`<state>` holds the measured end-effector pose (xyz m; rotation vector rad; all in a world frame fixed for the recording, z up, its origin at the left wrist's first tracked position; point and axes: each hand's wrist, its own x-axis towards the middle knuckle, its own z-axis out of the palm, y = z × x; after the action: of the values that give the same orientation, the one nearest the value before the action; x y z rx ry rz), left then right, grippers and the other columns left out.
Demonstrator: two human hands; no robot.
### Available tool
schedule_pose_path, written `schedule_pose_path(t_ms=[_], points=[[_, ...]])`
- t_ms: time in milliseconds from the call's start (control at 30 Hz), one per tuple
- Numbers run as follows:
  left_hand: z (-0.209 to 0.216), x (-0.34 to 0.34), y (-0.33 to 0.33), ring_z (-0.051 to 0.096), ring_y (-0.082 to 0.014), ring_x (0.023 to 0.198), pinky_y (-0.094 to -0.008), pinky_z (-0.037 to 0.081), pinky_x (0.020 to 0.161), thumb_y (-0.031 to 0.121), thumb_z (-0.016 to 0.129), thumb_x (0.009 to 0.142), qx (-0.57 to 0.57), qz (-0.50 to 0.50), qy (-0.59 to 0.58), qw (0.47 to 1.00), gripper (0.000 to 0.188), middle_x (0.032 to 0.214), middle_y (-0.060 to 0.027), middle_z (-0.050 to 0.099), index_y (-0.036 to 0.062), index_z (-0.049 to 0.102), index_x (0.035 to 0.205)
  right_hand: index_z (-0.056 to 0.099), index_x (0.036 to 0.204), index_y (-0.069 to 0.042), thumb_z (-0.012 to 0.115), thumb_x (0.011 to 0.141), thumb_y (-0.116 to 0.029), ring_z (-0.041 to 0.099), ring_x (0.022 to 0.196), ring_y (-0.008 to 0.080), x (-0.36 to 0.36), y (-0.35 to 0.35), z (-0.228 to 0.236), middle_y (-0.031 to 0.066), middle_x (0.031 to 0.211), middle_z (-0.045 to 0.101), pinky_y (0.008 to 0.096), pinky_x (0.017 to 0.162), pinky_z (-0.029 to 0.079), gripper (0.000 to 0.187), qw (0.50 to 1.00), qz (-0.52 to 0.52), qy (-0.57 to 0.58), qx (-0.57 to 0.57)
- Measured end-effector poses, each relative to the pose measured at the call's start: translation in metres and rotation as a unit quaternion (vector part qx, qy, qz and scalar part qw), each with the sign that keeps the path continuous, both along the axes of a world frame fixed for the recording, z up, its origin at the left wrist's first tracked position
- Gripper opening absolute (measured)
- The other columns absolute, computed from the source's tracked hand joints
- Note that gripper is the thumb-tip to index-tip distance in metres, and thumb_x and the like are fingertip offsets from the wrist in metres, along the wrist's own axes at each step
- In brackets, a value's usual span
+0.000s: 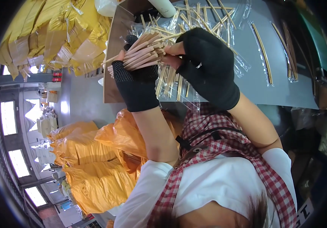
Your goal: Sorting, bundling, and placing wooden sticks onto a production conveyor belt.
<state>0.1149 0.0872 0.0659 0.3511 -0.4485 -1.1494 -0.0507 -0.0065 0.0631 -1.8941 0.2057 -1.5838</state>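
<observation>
My left hand (137, 81), in a black fingerless glove with a dotted palm, is closed round a thick bundle of bare wooden chopsticks (144, 53). Their blunt ends point toward my right hand (209, 64), which wears a similar black glove. Its bare thumb and forefinger pinch at the ends of the bundle; how many sticks they grip is hidden. Under and behind both hands lies a loose heap of chopsticks (171, 81), many in clear plastic sleeves.
Separate sleeved chopsticks (262, 53) lie on the grey tabletop (247, 93) at the right, with another sleeved pair (287, 51) beyond. A white cylinder (162, 7) is at the table's back. Yellow sacks (57, 34) are stacked at left; orange bags (99, 182) stand beside me.
</observation>
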Motion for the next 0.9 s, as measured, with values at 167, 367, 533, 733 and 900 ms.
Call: schedule_pose_path(t_ms=[167, 367, 533, 733, 900], points=[[-0.002, 0.011, 0.002, 0.065, -0.0264, 0.087, -0.0369, 0.057, 0.073, 0.030, 0.052, 0.089, -0.043, -0.107, 0.071, 0.991, 0.040, 0.102, -0.0152, 0.063, -0.0010, 0.055, 0.114, 0.065, 0.088, -0.001, 0.073, 0.072, 0.000, 0.058, 0.071, 0.0145, -0.013, -0.006, 0.005, 0.0073, 0.078, 0.059, 0.0251, 0.065, 0.045, 0.018, 0.993, 0.098, 0.040, 0.059], [-0.005, 0.008, 0.005, 0.063, -0.0250, 0.095, -0.0382, 0.055, 0.079, 0.028, 0.053, 0.088, -0.013, -0.008, 0.126, 0.992, 0.037, 0.106, -0.0117, 0.063, 0.0022, 0.056, 0.114, 0.061, 0.087, 0.001, 0.068, 0.077, -0.001, 0.054, 0.077, 0.0095, -0.022, -0.001, 0.000, 0.0033, 0.083, 0.058, 0.0229, 0.069, 0.043, 0.012, 0.918, 0.265, 0.050, 0.289], [0.004, -0.006, 0.000, 0.063, -0.0245, 0.096, -0.0391, 0.054, 0.084, 0.024, 0.057, 0.086, 0.110, 0.274, -0.045, 0.954, 0.034, 0.105, -0.0100, 0.063, 0.0035, 0.056, 0.112, 0.060, 0.092, 0.001, 0.068, 0.078, -0.002, 0.052, 0.075, 0.0085, -0.028, -0.003, -0.004, 0.0035, 0.085, 0.057, 0.0219, 0.069, 0.041, 0.016, 0.938, 0.245, 0.045, 0.240], [0.021, -0.020, -0.002, 0.063, -0.0226, 0.093, -0.0379, 0.053, 0.081, 0.029, 0.055, 0.087, 0.057, 0.352, -0.083, 0.931, 0.032, 0.100, -0.0094, 0.063, 0.0039, 0.057, 0.107, 0.061, 0.094, 0.002, 0.067, 0.078, -0.002, 0.051, 0.074, 0.0092, -0.031, 0.004, -0.002, 0.0038, 0.084, 0.056, 0.0234, 0.069, 0.041, 0.017, 0.920, 0.260, -0.010, 0.293], [0.027, -0.024, 0.001, 0.062, -0.0211, 0.090, -0.0364, 0.052, 0.080, 0.029, 0.055, 0.086, 0.020, 0.319, -0.085, 0.944, 0.032, 0.098, -0.0076, 0.063, 0.0038, 0.057, 0.106, 0.060, 0.096, 0.002, 0.066, 0.079, -0.001, 0.051, 0.074, 0.0091, -0.030, 0.001, -0.002, 0.0029, 0.086, 0.055, 0.0238, 0.068, 0.042, 0.018, 0.968, 0.193, 0.041, 0.157]])
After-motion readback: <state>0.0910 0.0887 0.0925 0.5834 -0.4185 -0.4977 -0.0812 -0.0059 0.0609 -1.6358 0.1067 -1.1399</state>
